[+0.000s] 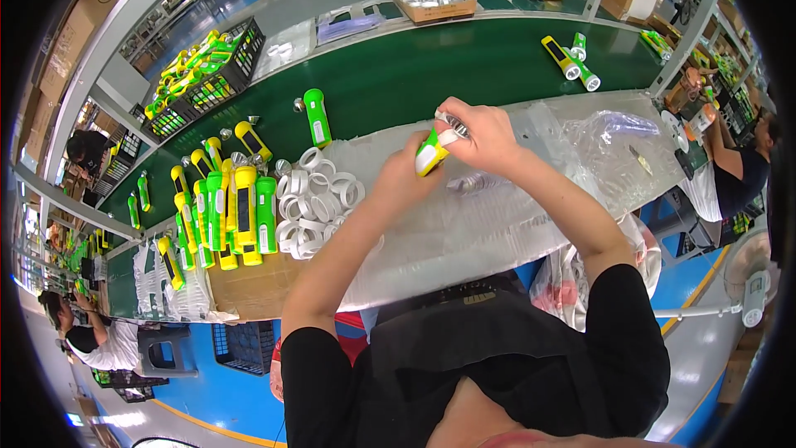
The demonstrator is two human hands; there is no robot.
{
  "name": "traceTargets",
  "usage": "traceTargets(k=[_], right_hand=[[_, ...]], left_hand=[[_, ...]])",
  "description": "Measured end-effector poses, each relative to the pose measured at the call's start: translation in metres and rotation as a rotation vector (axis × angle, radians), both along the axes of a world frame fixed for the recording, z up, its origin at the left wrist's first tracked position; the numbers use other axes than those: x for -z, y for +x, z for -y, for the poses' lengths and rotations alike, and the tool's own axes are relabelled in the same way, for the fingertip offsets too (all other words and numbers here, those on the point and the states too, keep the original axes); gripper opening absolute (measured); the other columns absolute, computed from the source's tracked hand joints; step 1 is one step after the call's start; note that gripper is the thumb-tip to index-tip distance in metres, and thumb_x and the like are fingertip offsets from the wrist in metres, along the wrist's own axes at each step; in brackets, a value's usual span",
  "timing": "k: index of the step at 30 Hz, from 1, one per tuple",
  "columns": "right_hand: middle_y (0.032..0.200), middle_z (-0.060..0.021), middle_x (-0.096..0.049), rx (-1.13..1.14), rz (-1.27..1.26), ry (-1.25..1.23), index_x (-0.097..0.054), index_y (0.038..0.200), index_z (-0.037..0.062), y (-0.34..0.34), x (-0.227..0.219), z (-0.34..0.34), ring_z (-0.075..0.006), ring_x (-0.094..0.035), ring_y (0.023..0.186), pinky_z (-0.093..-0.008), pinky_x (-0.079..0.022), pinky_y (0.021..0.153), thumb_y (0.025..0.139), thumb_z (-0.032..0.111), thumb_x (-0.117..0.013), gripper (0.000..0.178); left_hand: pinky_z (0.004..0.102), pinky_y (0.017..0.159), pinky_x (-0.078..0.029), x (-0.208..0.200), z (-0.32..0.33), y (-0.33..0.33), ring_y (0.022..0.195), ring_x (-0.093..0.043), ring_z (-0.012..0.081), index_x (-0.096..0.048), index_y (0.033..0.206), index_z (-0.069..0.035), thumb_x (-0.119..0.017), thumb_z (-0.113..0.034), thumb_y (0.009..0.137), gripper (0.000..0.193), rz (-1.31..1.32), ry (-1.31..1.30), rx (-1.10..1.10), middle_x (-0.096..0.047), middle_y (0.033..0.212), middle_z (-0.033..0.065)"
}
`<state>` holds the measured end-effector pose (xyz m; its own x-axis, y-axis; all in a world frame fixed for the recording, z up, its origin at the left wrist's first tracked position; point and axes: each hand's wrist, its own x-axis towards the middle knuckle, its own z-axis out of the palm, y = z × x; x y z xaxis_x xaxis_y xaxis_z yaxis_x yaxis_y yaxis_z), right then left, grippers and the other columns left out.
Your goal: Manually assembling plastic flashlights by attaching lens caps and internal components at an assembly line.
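Note:
Over the plastic-covered bench, my left hand (405, 172) is wrapped round the body of a yellow-and-green flashlight (429, 156), tilted with its head up and to the right. My right hand (485, 134) closes on the flashlight's head end, where a white ring (448, 137) and a shiny reflector (454, 123) show between the fingers. Left of my left forearm lies a heap of loose white rings (319, 199). Beyond it, several green and yellow flashlights (245, 207) are piled together. One green flashlight (317, 116) lies alone near the belt's edge.
A green conveyor belt (381, 66) runs across the far side, with a few flashlights (572, 62) at right. A black crate (236, 62) of flashlights and a cardboard box (435, 10) of white rings stand beyond. Clear plastic (618, 124) lies right. Co-workers (734, 158) sit at both sides.

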<state>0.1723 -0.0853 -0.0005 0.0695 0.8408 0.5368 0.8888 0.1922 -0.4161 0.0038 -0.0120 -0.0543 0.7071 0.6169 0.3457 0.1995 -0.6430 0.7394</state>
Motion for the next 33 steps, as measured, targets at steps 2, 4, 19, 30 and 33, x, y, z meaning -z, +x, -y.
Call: traceTargets(k=[2,4,19,30,33], right_hand=[[0.076,-0.0111,-0.066,-0.013,-0.035,0.028,-0.061,0.098,0.0108,0.010,0.014,-0.020,-0.0321,-0.065,0.068,-0.0401,-0.049,0.058,0.090,0.034,-0.058,0.024],[0.075,-0.0106,-0.068,0.018,-0.103,0.045,-0.062,0.096,0.0146,0.019,0.031,-0.037,-0.0332,-0.066,0.070,-0.0423,-0.051,0.061,0.089,0.041,-0.060,0.027],[0.107,-0.0128,-0.064,0.739,0.259,-0.037,-0.061,0.113,0.0087,0.202,0.106,-0.065,-0.0325,-0.059,0.103,-0.0447,-0.049,0.086,0.088,0.034,-0.064,0.035],[0.095,-0.0099,-0.064,-0.270,-1.709,-0.098,-0.050,0.124,0.0052,-0.015,0.051,-0.008,-0.0216,-0.064,0.087,-0.0356,-0.053,0.075,0.093,0.042,-0.061,0.049],[0.091,-0.0090,-0.063,-0.476,-1.687,-0.237,-0.051,0.124,0.0058,-0.027,0.056,0.023,-0.0202,-0.063,0.083,-0.0335,-0.051,0.070,0.088,0.046,-0.063,0.055]], left_hand=[[0.0476,0.073,-0.053,0.006,-0.015,0.009,0.082,-0.066,0.0416,-0.047,0.129,-0.010,-0.071,-0.017,0.078,0.056,0.005,0.022,-0.029,-0.067,0.094,0.0228],[0.0472,0.075,-0.053,0.005,-0.032,0.010,0.088,-0.065,0.0418,-0.045,0.132,-0.010,-0.073,-0.021,0.079,0.062,-0.157,-0.030,-0.034,-0.066,0.101,0.0248],[0.0412,0.082,-0.052,0.060,-0.221,-0.039,0.091,-0.063,0.0330,-0.064,0.122,-0.027,-0.068,-0.032,0.081,0.041,-0.425,0.235,-0.399,-0.065,0.092,0.0155],[0.0261,0.067,-0.049,0.005,0.013,-0.012,0.082,-0.063,0.0127,-0.054,0.132,-0.013,-0.073,-0.016,0.086,0.050,0.190,-0.187,0.150,-0.068,0.106,0.0065],[0.0300,0.079,-0.053,0.007,-0.001,-0.025,0.095,-0.067,0.0194,-0.047,0.132,-0.003,-0.057,-0.027,0.099,0.042,0.276,-0.508,-0.042,-0.067,0.112,0.0155]])
